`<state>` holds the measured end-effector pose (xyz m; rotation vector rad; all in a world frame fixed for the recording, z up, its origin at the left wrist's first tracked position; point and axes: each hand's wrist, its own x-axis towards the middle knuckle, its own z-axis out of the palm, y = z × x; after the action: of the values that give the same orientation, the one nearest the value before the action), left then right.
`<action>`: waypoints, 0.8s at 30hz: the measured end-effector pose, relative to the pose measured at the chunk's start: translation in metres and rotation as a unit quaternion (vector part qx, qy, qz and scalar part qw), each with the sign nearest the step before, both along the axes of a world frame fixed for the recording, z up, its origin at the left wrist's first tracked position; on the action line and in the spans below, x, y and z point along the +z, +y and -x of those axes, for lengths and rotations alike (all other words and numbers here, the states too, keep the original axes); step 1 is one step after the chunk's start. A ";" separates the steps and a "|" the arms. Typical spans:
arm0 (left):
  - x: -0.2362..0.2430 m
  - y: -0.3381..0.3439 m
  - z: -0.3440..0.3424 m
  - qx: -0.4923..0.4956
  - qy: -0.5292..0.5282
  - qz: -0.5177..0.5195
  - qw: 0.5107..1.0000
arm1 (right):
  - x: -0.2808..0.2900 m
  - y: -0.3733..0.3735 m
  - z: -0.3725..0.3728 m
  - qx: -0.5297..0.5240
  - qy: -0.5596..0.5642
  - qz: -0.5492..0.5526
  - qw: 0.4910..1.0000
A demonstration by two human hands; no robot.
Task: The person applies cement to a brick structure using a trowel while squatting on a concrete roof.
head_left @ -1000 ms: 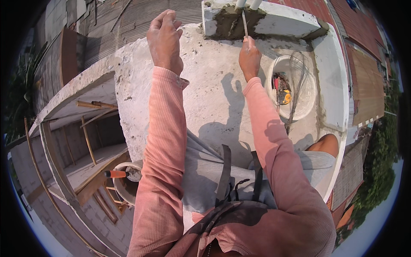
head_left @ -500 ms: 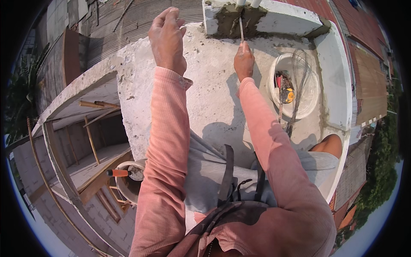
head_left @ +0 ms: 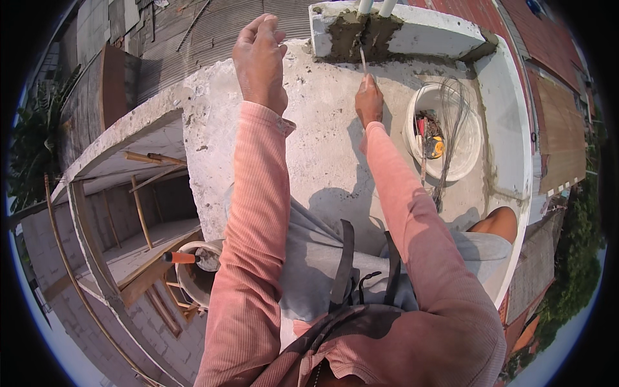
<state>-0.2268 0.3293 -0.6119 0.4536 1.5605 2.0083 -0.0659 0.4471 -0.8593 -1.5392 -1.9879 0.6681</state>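
My left hand (head_left: 261, 68) is raised over the left part of the concrete slab (head_left: 303, 109), fingers loosely bent and slightly apart, with no object visible in it. My right hand (head_left: 369, 102) grips a thin, pale tool (head_left: 363, 61) whose tip reaches the dark wet mortar (head_left: 345, 35) on a low white wall (head_left: 438, 33). Two white pipes (head_left: 387, 8) rise from that mortar. Right of my right hand stands a white bucket (head_left: 465, 158) holding tangled wire, red-handled items and a yellow object (head_left: 436, 148).
Another bucket (head_left: 190, 290) with an orange-handled tool (head_left: 180, 257) is at lower left. Beside the slab's broken left edge lies an open unfinished structure (head_left: 90, 245) with bamboo poles below. A white parapet (head_left: 503, 122) borders the right. Corrugated roofs (head_left: 161, 45) and trees (head_left: 567, 271) surround this.
My right hand and its tool have moved downward in the picture, slightly away from the pipes. My left hand stays raised in much the same pose, slightly farther right in the picture.
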 end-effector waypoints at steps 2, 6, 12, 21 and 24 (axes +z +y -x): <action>0.001 0.000 0.000 0.003 0.000 0.003 1.000 | 0.002 -0.002 -0.001 -0.002 0.004 -0.010 1.000; 0.003 0.002 -0.003 0.004 -0.002 0.002 1.000 | -0.010 -0.001 -0.020 0.021 -0.070 0.098 0.993; -0.002 -0.004 0.003 0.001 0.005 0.005 1.000 | 0.017 -0.017 -0.017 0.014 -0.036 0.078 0.996; 0.001 -0.004 0.001 -0.010 -0.009 0.005 1.000 | 0.076 0.010 0.006 0.053 0.068 -0.148 0.985; 0.000 -0.006 0.004 -0.002 -0.014 0.000 1.000 | 0.059 0.011 0.009 0.045 0.025 -0.152 0.987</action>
<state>-0.2310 0.3233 -0.6118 0.4248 1.5423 2.0031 -0.0750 0.4585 -0.8004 -1.2476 -2.0216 0.4094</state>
